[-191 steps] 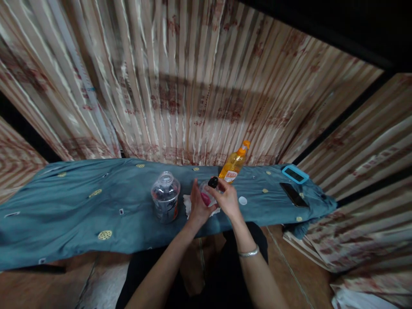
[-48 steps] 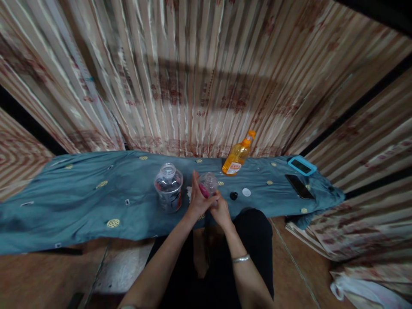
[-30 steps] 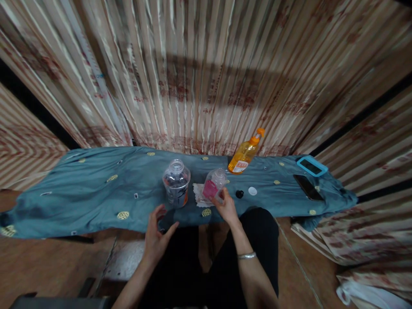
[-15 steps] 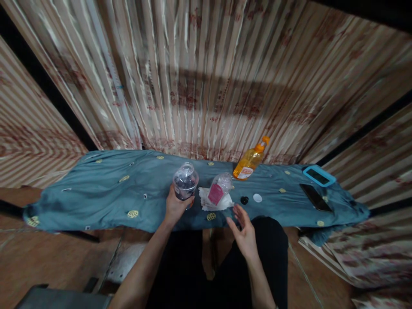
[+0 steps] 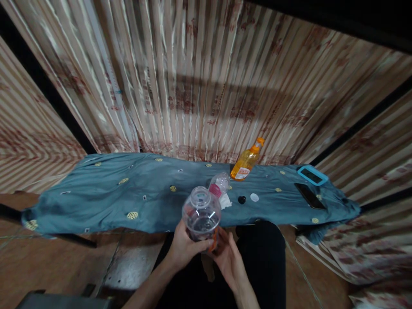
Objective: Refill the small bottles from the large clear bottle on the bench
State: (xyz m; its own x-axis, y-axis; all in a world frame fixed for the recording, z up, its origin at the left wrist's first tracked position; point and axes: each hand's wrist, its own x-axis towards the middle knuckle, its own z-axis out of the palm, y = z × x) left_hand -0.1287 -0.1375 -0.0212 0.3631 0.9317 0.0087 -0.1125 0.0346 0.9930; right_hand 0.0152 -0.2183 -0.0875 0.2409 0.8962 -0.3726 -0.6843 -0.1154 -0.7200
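In front of the table's near edge, my left hand is wrapped round the left side of a clear plastic cup with a dome-shaped top. An orange patch shows low on the cup's right side. My right hand curves round the lower right of the same cup, its fingers partly hidden behind it. Just beyond stands or leans a second clear plastic container with a pink label; I cannot tell which. Under it is a white napkin, partly hidden by the cup.
On the blue-green tablecloth, right of the containers, are an orange pump bottle, a small black cap and a white disc. Farther right lie a dark phone and a blue-framed device. A striped curtain hangs behind.
My left hand has brought the cup toward me and rightward, off the table's middle. My right hand, apart and open before, has come in against the cup.
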